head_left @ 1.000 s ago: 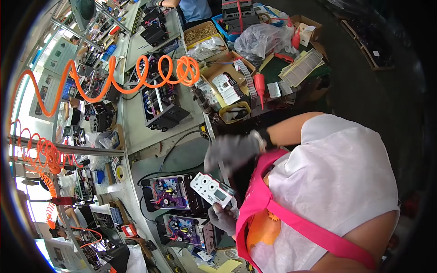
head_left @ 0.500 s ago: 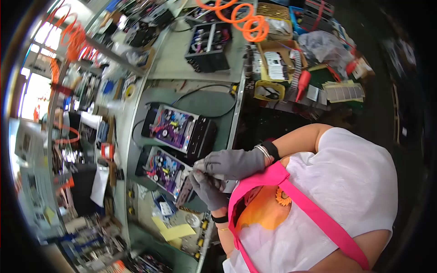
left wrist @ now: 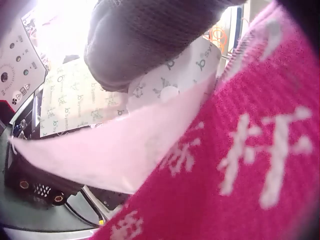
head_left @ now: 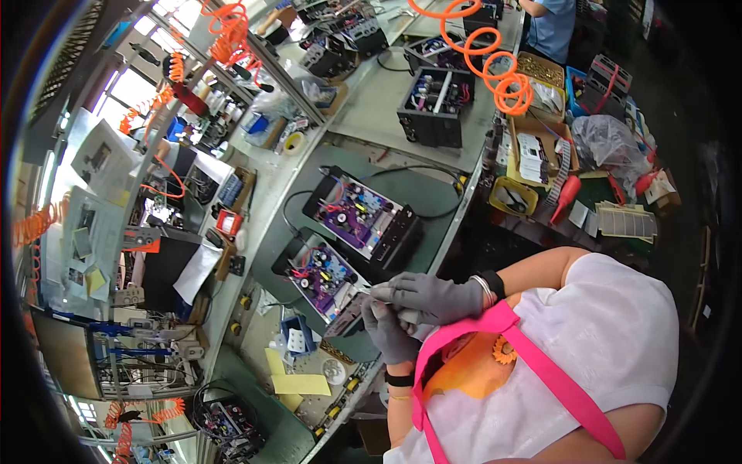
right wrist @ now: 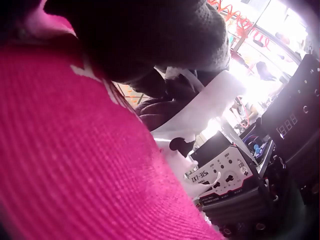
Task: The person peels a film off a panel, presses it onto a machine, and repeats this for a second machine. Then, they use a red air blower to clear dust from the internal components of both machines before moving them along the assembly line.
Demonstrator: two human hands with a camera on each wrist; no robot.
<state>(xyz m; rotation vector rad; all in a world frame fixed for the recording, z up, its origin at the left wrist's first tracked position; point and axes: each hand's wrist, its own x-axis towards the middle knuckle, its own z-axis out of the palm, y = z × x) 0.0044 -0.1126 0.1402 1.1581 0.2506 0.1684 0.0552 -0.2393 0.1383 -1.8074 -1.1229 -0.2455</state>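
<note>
In the head view, the grey-gloved right hand [head_left: 437, 298] and left hand [head_left: 392, 336] meet at the fingertips, beside the front of the nearer open unit [head_left: 321, 274]. A pale sheet with printed green marks [left wrist: 75, 97] shows under a grey glove [left wrist: 145, 42] in the left wrist view. Gloved fingers pinch a curled white sheet [right wrist: 205, 107] in the right wrist view. Behind it stands a unit with a white, black-printed front panel [right wrist: 220, 172]. The fingertips are partly hidden, and how each one lies on the sheet is hard to make out.
A second open unit with a purple board [head_left: 355, 220] stands beside the nearer one. Yellow paper [head_left: 301, 384] and a blue box [head_left: 297, 336] lie near the bench edge. Cartons, a red bottle [head_left: 568, 191] and an orange coiled hose [head_left: 510, 93] are at the upper right.
The right hand has come over to the left one. The printed white plate in the left hand earlier no longer shows its face in the head view. That view has also turned.
</note>
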